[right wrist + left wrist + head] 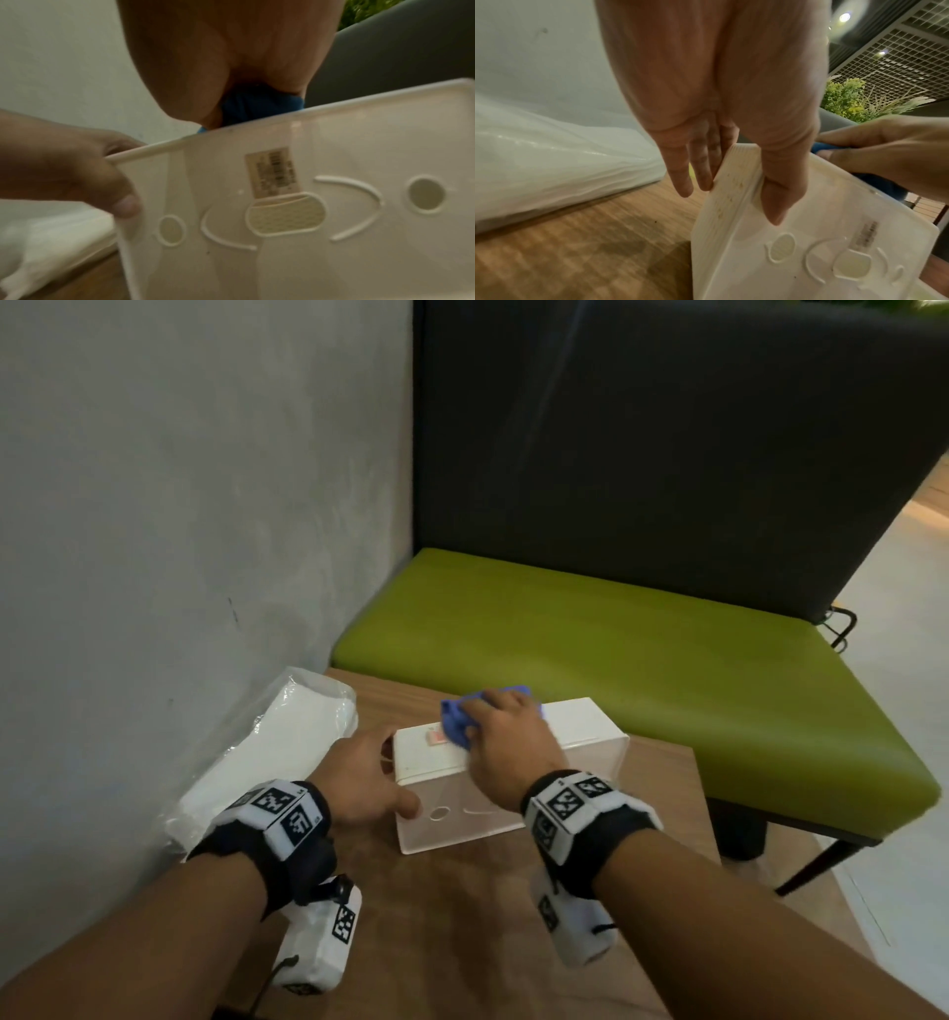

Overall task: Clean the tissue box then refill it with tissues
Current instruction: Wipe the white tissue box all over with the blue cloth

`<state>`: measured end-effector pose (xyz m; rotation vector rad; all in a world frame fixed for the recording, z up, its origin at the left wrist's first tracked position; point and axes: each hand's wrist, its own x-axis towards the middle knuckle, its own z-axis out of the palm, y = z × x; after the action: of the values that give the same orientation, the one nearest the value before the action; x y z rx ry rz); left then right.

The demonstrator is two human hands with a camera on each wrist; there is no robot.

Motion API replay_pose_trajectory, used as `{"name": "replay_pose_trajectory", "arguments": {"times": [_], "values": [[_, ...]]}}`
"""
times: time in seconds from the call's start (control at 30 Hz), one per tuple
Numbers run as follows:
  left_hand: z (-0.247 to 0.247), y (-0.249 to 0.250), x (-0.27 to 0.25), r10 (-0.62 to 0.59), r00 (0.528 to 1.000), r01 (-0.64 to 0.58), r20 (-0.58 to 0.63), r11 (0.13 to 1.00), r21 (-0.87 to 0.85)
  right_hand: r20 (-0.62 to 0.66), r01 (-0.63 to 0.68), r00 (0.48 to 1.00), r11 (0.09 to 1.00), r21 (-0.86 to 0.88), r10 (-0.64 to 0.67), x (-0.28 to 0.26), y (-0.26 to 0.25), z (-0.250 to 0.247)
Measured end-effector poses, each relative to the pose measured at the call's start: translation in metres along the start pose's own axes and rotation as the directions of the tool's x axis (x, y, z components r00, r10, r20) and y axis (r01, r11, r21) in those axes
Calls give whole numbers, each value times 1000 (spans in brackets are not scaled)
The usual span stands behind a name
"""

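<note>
A white translucent tissue box stands on the wooden table. Its face with moulded circles and an oval slot is turned toward me. My left hand pinches the box's left end, thumb on the front face and fingers on the ribbed side, which carries brownish specks. My right hand grips a bunched blue cloth and presses it on the box's top, beside a small sticker. Most of the cloth is hidden under the palm.
A plastic-wrapped pack of white tissues lies along the grey wall at the table's left. Beyond the table's far edge runs a green bench seat with a dark backrest. Bare wood shows between the box and me.
</note>
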<state>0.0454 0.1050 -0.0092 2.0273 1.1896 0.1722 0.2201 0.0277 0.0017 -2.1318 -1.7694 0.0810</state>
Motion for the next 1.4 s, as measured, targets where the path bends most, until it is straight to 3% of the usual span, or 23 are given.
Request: {"name": "replay_pose_trajectory", "arguments": {"times": [0.1, 0.23, 0.3, 0.43, 0.63, 0.9, 1.07, 1.17, 1.27, 1.4], "values": [[-4, -2, -2, -3, 1000, 3, -7, 1000, 3, 5, 81, 997, 996, 25, -82, -5, 3, 2], [-3, 0, -5, 7, 1000, -7, -6, 1000, 2, -48, -119, 992, 993, -7, 118, -3, 32, -12], [-1, 1, -5, 13, 1000, -13, -16, 1000, 2, -16, -163, 987, 986, -39, 162, 0, 26, -15], [1, 0, -7, 10, 999, -10, -44, 1000, 11, 31, -55, 998, 998, -11, 55, 4, -14, -3], [1, -3, -9, 1, 998, 2, -66, 999, 34, 18, -30, 999, 999, 19, 29, 14, -30, 11], [0, 4, -6, 42, 998, -37, -54, 996, 76, -56, -211, 976, 977, -31, 209, 15, 30, -16], [-1, 5, -5, 13, 999, -10, -47, 997, 74, -55, 28, 998, 998, 52, -25, 0, -15, 1], [-2, 0, -6, 8, 999, -5, -49, 999, 47, -45, 153, 988, 987, 50, -150, -12, -18, 5], [-2, -2, -5, 17, 999, -15, -51, 999, 50, -93, 63, 994, 996, 61, -58, -19, 16, -3], [-3, 1, -4, 35, 999, -32, -39, 997, 68, -165, -237, 957, 971, 30, 238, -21, 66, -30]]}}
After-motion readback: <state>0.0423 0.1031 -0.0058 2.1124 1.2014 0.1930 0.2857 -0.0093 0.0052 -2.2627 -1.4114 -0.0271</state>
